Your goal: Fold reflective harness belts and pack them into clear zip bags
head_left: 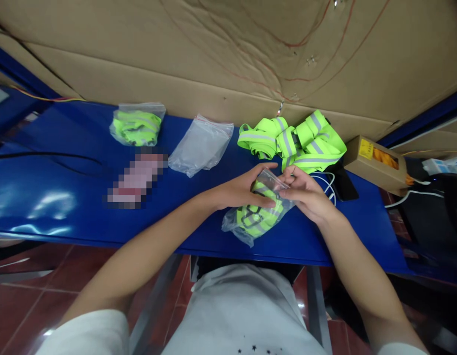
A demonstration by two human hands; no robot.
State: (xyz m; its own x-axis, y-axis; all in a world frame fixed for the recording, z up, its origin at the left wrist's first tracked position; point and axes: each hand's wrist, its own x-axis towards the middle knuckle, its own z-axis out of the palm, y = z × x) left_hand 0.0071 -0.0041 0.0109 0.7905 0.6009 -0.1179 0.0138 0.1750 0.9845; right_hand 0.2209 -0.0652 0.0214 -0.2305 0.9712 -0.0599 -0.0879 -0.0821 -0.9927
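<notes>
A clear zip bag [234, 231] with a folded neon-yellow reflective strap [263, 224] inside lies tilted near the table's front edge. Black buckle-like parts show through the plastic. My left hand [243, 190] is closed around the bag's upper left side, its thumb lying across the front. At the bag's upper right edge, my right hand [304, 195] pinches the plastic by the zip opening, with the other fingers curled. Just beyond both hands, loose neon-yellow reflective straps [310, 143] with grey stripes lie in a heap.
Flat empty zip bags [202, 145] lie left of the straps on the blue table [65, 172]. Farther left sits a filled bag [137, 125], with a blurred-out pinkish item [137, 180] below it. A dark phone [343, 182], white cable and cardboard box [376, 162] are at right.
</notes>
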